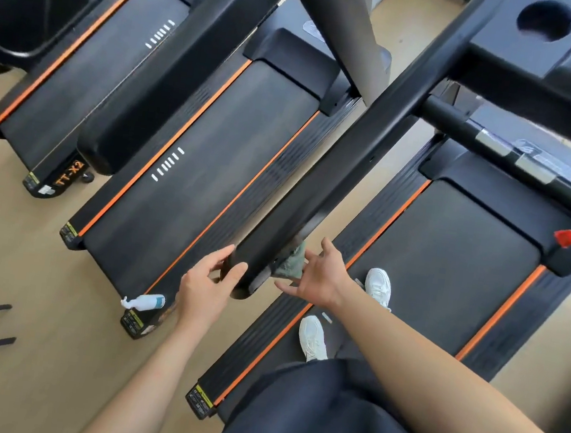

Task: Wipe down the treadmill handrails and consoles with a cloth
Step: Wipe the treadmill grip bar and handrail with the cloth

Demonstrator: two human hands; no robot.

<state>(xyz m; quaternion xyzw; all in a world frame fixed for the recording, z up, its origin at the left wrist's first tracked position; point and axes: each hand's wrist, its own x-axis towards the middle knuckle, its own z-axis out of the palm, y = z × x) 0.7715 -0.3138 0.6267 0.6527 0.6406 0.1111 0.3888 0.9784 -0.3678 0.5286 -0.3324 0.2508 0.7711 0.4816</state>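
1. Fingers [223,256] of the left hand [208,280] curl round the near end of the black handrail [340,151]. The thumb lies on top of it. This hand holds the rail tight.
2. Fingers [280,284] of the right hand [321,275] are spread wide and almost straight, and the thumb sticks up. They do not curl round anything.
3. The green cloth [293,262] is bunched up between the right hand and the side of the rail, right at the rail's end. It touches the rail. The right hand is just beside it and may be pushing it on the rail, but I cannot tell for sure.
4. I think the wiping is at the tip of this one rail now. I cannot tell how much of the rail is clean, because no wet or dusty marks show.
5. The console [550,69] with its round cup hole is well apart from the cloth, up by the other end of the rail. It looks like it is yet to be wiped.
6. A spray bottle [146,301] lies on the end of the next treadmill [214,141], near the left wrist.
7. More treadmills stand beyond that one, so there seems to be a lot left to wipe.
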